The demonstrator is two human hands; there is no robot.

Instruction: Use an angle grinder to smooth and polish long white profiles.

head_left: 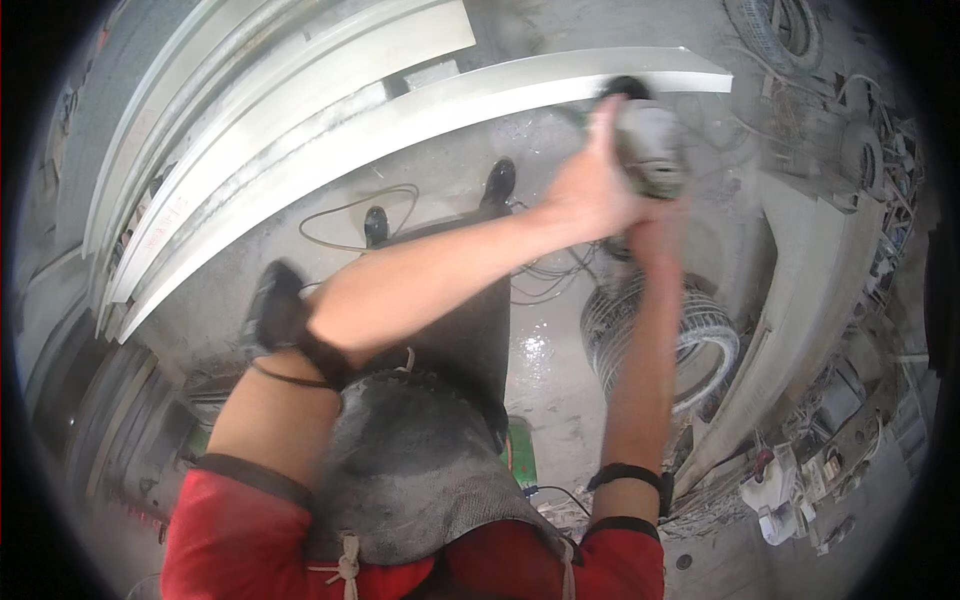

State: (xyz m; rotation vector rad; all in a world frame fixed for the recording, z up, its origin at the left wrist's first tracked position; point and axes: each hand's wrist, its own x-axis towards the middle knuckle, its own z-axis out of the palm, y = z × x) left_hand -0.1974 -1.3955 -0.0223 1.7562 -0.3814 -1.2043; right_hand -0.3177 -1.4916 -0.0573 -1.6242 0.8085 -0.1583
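Note:
A power tool like an angle grinder (650, 140), pale grey with a dark round head, is blurred by motion. Its head touches or lies just over the right part of a long white strip (430, 112). My left hand (588, 192) is closed on the tool's left side, thumb up along it near the head. Behind it, my right hand (658, 232) wraps round the tool's rear end. The fingers of both hands are partly hidden by the tool and smeared.
More long pale strips (340, 65) lie at the upper left. A dusty tyre (705, 335) lies by my right forearm. Cables (550, 275) trail over the wet floor. A long pale panel (800, 270) and scattered debris (790, 490) line the right side.

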